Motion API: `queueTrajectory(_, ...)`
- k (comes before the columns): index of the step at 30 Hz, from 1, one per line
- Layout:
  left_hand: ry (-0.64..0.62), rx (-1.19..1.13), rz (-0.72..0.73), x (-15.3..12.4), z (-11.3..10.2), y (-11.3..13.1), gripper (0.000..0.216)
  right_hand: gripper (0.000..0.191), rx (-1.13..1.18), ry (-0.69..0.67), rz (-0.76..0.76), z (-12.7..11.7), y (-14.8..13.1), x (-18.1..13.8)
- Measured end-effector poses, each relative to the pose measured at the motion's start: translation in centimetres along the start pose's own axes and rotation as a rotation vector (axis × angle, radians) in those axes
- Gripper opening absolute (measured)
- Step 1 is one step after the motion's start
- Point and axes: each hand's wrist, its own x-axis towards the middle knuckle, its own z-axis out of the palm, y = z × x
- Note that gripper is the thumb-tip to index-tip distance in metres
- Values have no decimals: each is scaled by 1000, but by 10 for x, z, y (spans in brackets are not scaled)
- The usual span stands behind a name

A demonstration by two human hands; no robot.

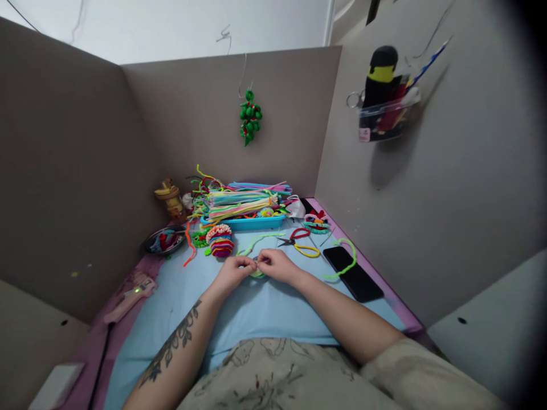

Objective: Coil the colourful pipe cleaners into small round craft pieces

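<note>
Two hands, left hand (234, 272) and right hand (277, 266), work close together over the blue cloth (252, 316), thumbs and forefingers pinched narrow, seemingly on a small pale-green piece (258, 274); its form is mostly hidden. Step, as judged: fingertip shaping or joining. Next move calls for one firm pinch while the other guides. Beyond: scissors (289, 242), striped ball (221, 245), then the blue tray (252, 224) of fuzzy stems (239, 200).

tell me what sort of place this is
Probably a small craft workstation in a partitioned booth: a blue tray heaped with fuzzy, pipe-cleaner-like stems, a hand tool with red and yellow handles, and grey panels on three sides.
</note>
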Motion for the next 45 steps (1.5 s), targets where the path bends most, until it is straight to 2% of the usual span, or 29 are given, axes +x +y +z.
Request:
queueTrajectory(6, -56, 9, 9, -1, -2, 0, 23, 6, 11, -9, 25, -3, -5, -1)
queueTrajectory(12, -136, 71, 75, -2, -3, 1, 24, 7, 154, -69, 23, -5, -3, -1)
queueTrajectory(18, -103, 152, 136, -2, -3, -2, 22, 15, 151, -215, -161, -26, -2, 3)
queueTrajectory(21, -96, 161, 132, -1, -5, -4, 21, 15, 106, -247, -221, -33, 2, 4)
queueTrajectory(25, -100, 178, 140, -1, -6, -3, 20, 7, 77, -234, -207, -28, 6, 4)
queueTrajectory(32, -47, 262, 186, -4, -2, 2, 14, 9, 43, -153, -229, -15, 7, 3)
queueTrajectory(38, -2, 431, 256, -5, 4, -2, 19, 11, -50, -62, -263, -7, 3, 1)
queueTrajectory(45, 19, 541, 234, -6, 5, -4, 13, 9, -44, 0, -248, 0, 4, 1)
